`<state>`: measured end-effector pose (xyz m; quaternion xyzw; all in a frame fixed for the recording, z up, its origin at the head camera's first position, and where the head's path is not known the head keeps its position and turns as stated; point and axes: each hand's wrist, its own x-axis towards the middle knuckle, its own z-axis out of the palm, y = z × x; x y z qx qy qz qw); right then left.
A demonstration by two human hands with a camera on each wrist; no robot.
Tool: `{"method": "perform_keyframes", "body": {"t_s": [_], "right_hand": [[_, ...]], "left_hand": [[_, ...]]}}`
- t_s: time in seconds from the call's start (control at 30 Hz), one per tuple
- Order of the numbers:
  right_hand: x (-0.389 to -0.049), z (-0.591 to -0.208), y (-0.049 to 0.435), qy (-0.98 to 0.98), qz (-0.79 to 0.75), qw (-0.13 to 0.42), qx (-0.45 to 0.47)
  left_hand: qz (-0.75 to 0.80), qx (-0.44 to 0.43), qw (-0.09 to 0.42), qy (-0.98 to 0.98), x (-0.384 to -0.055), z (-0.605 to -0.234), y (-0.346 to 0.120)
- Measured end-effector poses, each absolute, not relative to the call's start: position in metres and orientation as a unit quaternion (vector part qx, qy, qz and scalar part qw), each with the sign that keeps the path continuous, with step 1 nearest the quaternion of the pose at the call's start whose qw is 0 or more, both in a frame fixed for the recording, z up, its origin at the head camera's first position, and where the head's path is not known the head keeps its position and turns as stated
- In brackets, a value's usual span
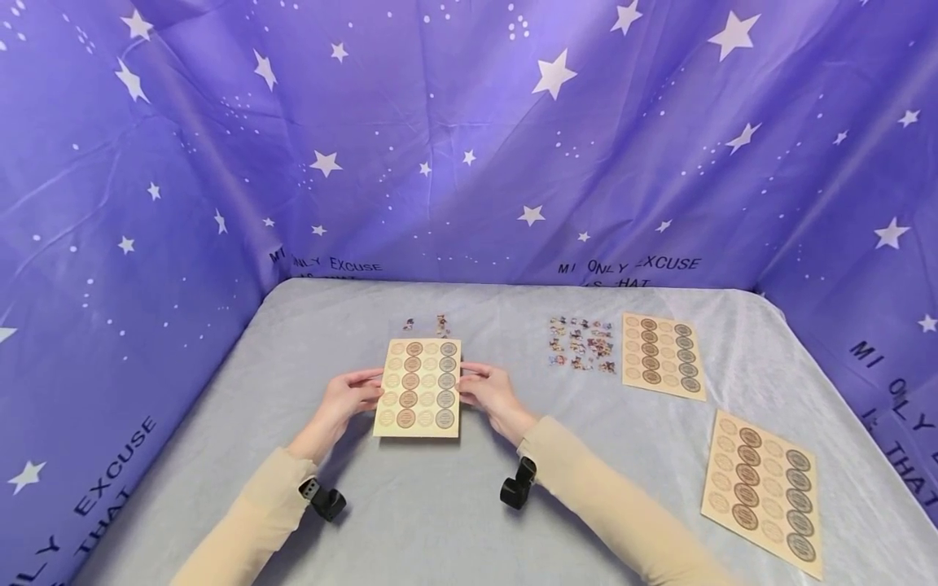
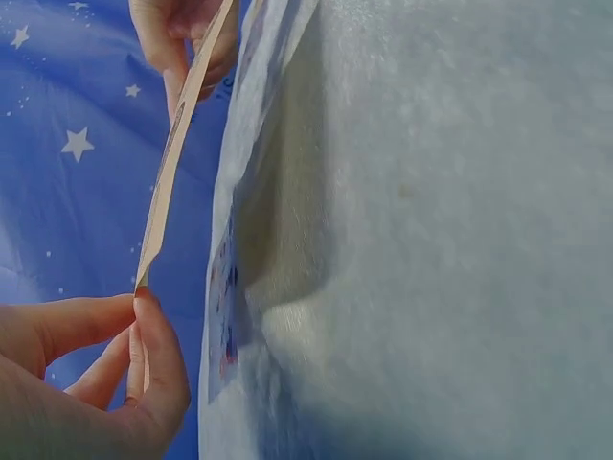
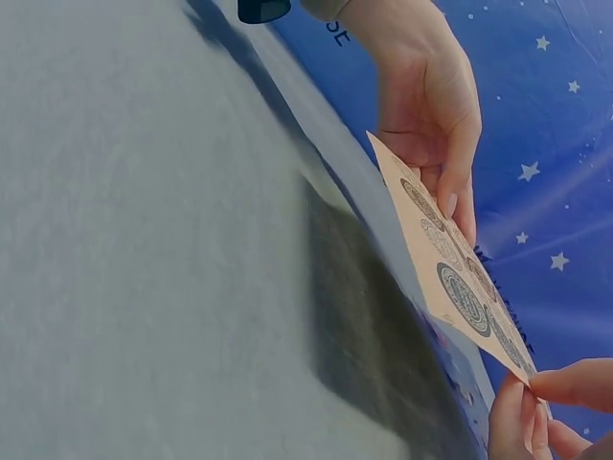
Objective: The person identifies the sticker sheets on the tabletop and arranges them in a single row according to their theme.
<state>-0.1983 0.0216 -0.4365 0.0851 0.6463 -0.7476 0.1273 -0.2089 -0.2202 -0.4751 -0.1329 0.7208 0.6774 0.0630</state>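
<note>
Left hand and right hand pinch a tan sheet of printed circles above the counter.
Nearest are cream sleeves, a black wrist device at each cuff; a second tan sheet lies at the near right. Farther in, each hand's grip is closed, thumb and fingers on the held sheet's left and right edges, its printed face toward the person. Just beyond, partly hidden by it, lies a clear sheet with small figures. To the right lie a fuller clear sheet and, beside it, a third tan sheet. A starry purple drape hangs behind.
</note>
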Motion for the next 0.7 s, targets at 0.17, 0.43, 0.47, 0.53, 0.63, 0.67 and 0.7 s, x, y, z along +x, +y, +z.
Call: {"method": "perform_keyframes", "body": {"t_s": [0.17, 0.43, 0.47, 0.53, 0.63, 0.67, 0.7], "right_hand": [[-0.192, -0.431, 0.011, 0.634, -0.755, 0.143, 0.084], [-0.188, -0.434, -0.010, 0.633, -0.754, 0.160, 0.080], [-0.188, -0.435, -0.013, 0.633, -0.754, 0.159, 0.077], [-0.187, -0.438, -0.018, 0.634, -0.753, 0.159, 0.076], [-0.185, -0.441, -0.025, 0.636, -0.752, 0.157, 0.069], [-0.185, -0.442, -0.027, 0.636, -0.753, 0.157, 0.067], [-0.185, -0.443, -0.029, 0.635, -0.753, 0.161, 0.070]], "left_hand": [[0.687, -0.128, 0.075, 0.711, -0.197, -0.465, -0.231], [0.694, -0.128, 0.073, 0.705, -0.186, -0.462, -0.251], [0.692, -0.130, 0.073, 0.706, -0.185, -0.463, -0.254], [0.684, -0.144, 0.073, 0.711, -0.184, -0.464, -0.258], [0.684, -0.146, 0.068, 0.712, -0.180, -0.462, -0.264], [0.684, -0.141, 0.068, 0.712, -0.178, -0.460, -0.265], [0.683, -0.137, 0.067, 0.714, -0.175, -0.456, -0.265]]}}
